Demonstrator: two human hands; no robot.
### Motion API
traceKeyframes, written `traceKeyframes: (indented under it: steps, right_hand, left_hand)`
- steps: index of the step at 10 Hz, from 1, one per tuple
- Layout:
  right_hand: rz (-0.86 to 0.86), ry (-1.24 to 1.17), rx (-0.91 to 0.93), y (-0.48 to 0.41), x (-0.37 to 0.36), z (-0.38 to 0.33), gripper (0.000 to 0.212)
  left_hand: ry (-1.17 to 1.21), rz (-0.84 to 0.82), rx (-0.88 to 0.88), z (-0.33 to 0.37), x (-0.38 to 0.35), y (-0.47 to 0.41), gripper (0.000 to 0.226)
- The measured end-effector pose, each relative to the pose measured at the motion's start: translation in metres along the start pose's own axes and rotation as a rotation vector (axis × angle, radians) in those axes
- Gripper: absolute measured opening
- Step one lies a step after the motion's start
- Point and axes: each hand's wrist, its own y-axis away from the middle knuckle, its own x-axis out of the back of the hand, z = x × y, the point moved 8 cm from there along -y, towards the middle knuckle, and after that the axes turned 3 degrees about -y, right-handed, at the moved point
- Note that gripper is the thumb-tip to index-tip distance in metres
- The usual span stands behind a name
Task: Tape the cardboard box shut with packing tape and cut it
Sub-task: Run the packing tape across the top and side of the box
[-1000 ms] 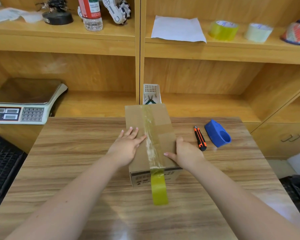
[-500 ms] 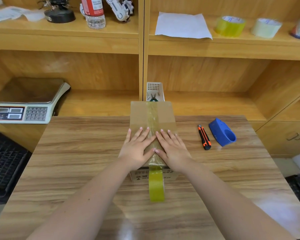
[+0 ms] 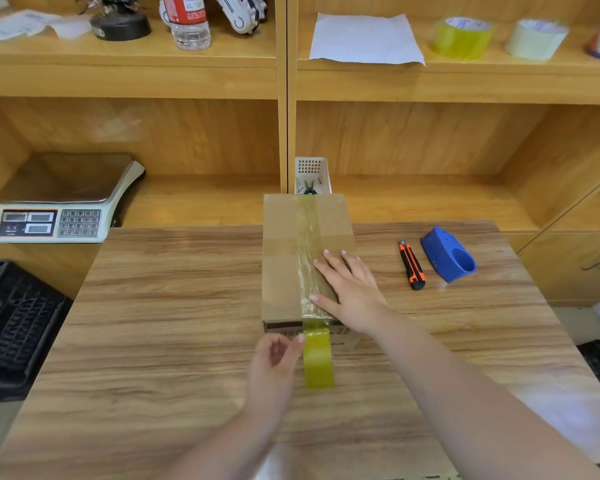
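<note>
**Box taped along the top seam; roll not yet cut free**

Far to the left of my left hand, a weighing scale (image 3: 63,206) sits in the lower shelf bay; below it, a dark crate (image 3: 11,323) stands beside the table (image 3: 174,306).

My left hand (image 3: 274,358) hovers in front of the box's near face, fingers loosely curled and partly open, gripping nothing; its fingertips lie just beside the left edge of the tape roll (image 3: 318,358), and I cannot tell whether they touch it.

The tape roll, yellow-green, stands on edge on the table against the near face of the cardboard box (image 3: 281,268), directly between my two hands; the tape strip (image 3: 307,251) runs from it up over the near edge and along the centre seam of the box top to the far edge; the strip is wrinkled.

My right hand (image 3: 350,289) lies flat, palm down, fingers spread and extended, on the right half of the box top, thumb resting on the strip near the near edge; it holds nothing, only presses.

Beyond the box, a small white basket (image 3: 312,168) stands in the shelf bay.

To the right of my right hand, well apart, a black-and-orange utility knife (image 3: 412,265) lies on the table; just beside it, further right, a blue tape dispenser (image 3: 447,254).
</note>
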Motion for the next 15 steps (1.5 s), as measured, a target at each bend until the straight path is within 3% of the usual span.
traceKeyframes:
  steps: [1,3,5,8,11,12,13,14,15]
  right_hand:
    - [0.008,0.015,0.005,0.001,-0.001,0.001,0.069]
    - [0.012,0.040,0.020,0.000,-0.003,0.000,0.063]
    - [0.008,0.105,0.040,0.001,-0.004,-0.003,0.054]
    - [0.005,0.094,0.035,0.001,-0.004,-0.003,0.052]
    - [-0.003,0.086,0.022,0.000,-0.006,-0.001,0.052]
    - [-0.009,0.010,0.042,0.001,-0.003,-0.002,0.053]
    - [0.157,-0.406,0.017,0.006,0.016,0.017,0.047]
    - [0.348,-0.616,-0.123,0.012,0.022,0.065,0.036]
    - [0.312,-0.622,-0.403,0.018,-0.006,0.149,0.029]
  left_hand:
    - [-0.030,-0.198,0.237,-0.024,-0.030,-0.008,0.047]
    - [0.136,-0.456,0.420,-0.023,-0.065,-0.007,0.038]
    - [0.200,-0.535,0.415,-0.016,-0.068,-0.001,0.032]
    - [0.194,-0.576,0.515,-0.030,-0.068,0.003,0.032]
    - [0.104,-0.416,0.381,-0.038,-0.067,-0.009,0.041]
    - [0.128,-0.403,0.323,-0.039,-0.067,-0.008,0.040]
    - [0.151,-0.401,0.301,-0.041,-0.068,-0.010,0.037]
    - [0.172,-0.408,0.323,-0.045,-0.069,-0.009,0.034]
    - [0.209,-0.393,0.367,-0.051,-0.067,-0.010,0.037]
